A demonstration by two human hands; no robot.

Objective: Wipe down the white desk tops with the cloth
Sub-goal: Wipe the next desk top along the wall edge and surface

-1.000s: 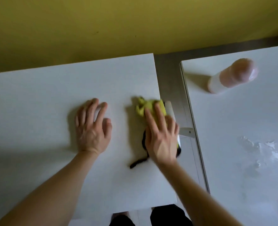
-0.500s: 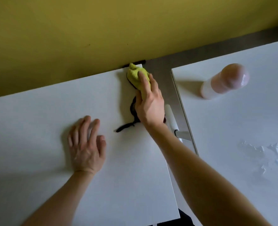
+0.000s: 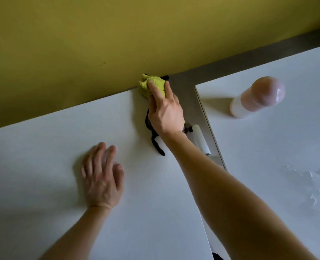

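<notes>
A yellow-green cloth (image 3: pixel 149 85) with a black trailing strap lies at the far right corner of the left white desk top (image 3: pixel 42 139), against the yellow wall. My right hand (image 3: pixel 164 113) presses flat on the cloth, fingers stretched over it. My left hand (image 3: pixel 102 175) rests palm down on the same desk, fingers spread, holding nothing. A second white desk top (image 3: pixel 268 147) stands to the right across a narrow gap.
A pale pink-capped bottle (image 3: pixel 257 99) stands on the right desk near its far left corner. Wet smears (image 3: pixel 313 182) glisten on the right desk. A white tube and bracket (image 3: pixel 200 139) show in the gap between the desks.
My right hand slid the cloth from mid-desk near the right edge away to the far corner at the wall. My left hand stayed flat on the desk.
</notes>
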